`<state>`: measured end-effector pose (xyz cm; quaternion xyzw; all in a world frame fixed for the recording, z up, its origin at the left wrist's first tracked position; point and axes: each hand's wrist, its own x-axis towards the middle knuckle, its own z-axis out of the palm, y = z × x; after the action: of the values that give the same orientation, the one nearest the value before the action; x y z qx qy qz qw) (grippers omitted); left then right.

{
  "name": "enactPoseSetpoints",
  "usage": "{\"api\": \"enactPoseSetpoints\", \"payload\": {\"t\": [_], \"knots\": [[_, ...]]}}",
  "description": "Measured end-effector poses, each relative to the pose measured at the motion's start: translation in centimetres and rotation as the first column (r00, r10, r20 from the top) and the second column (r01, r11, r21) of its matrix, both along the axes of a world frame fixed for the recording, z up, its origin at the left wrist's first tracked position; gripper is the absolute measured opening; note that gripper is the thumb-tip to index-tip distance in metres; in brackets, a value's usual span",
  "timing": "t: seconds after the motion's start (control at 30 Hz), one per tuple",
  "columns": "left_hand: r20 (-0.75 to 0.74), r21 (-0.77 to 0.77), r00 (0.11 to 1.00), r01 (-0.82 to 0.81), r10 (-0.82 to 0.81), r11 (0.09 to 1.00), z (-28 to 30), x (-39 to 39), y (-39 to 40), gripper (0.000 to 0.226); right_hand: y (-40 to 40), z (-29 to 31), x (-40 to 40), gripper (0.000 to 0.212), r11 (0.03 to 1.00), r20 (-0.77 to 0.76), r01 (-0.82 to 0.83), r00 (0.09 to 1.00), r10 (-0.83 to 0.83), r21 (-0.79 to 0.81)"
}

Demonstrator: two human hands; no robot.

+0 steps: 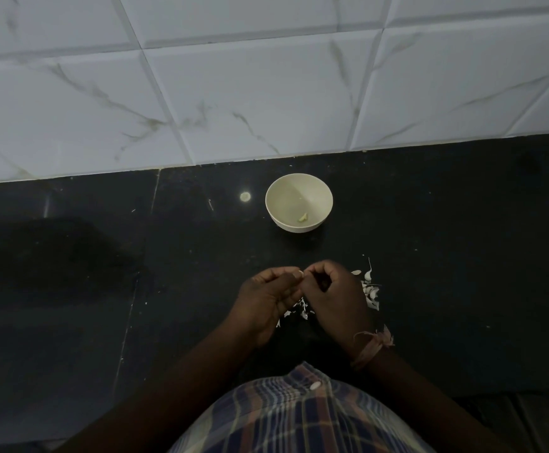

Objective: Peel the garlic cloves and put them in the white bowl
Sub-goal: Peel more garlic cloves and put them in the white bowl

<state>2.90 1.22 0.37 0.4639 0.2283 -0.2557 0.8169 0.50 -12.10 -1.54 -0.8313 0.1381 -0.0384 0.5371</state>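
one small pale garlic clove (299,274) sits pinched between the fingertips of both hands, held above the black stone counter (430,240) and near its front edge. the left hand (268,302) curls its fingers and thumb round the clove from the left, and the right hand (335,295) meets it from the right with its thumb and forefinger tips closed on the clove's end, the other fingers bent into the palm (how much skin is on the clove is too small to tell). a frayed pinkish thread band (372,346) is tied round the right wrist.

just below and to the right of the hands lies a scatter of white papery garlic skins and pieces (372,291), partly hidden by the right hand, with a few more scraps showing between the two wrists.

farther back, well apart from the hands, stands the round white bowl (299,181), upright, with one small yellowish peeled piece (303,217) lying at the near side of its bottom. nothing stands between hands and bowl. to the left of the bowl a small round bright spot (245,196) shows on the counter. behind the bowl rises a wall of white marble-veined tiles (234,93). at the bottom edge a plaid shirt (299,416) fills the view.
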Motion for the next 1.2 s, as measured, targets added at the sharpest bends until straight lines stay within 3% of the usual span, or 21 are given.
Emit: {"api": "enactPoseSetpoints", "payload": {"t": [0.17,0.5,0.67,0.87,1.2], "knots": [[0.095,0.07,0.995,-0.016,0.009,0.997,-0.2,-1.1,0.2,0.009,-0.3,0.6,-0.3,0.009,0.988,0.019,-0.102,0.994,0.105,-0.118],[0.157,0.127,0.986,0.033,-0.053,0.991,-0.6,-2.4,1.2,0.012,-0.7,1.3,-1.2,0.008,0.983,-0.023,-0.184,0.983,0.183,-0.019],[0.12,0.058,0.989,0.082,-0.088,0.995,-0.3,-2.5,1.6,0.02,-0.9,1.6,-1.2,0.007,0.976,-0.058,-0.219,0.974,0.218,-0.006],[0.077,-0.016,0.99,0.124,-0.122,0.992,0.2,-2.3,1.7,0.014,-0.9,2.0,-1.3,0.01,0.984,-0.104,-0.176,0.978,0.179,0.04],[0.054,-0.044,0.991,0.124,-0.122,0.991,0.1,-2.8,1.7,0.021,-0.7,1.6,-2.2,0.011,0.979,-0.125,-0.139,0.979,0.158,0.149]]}}
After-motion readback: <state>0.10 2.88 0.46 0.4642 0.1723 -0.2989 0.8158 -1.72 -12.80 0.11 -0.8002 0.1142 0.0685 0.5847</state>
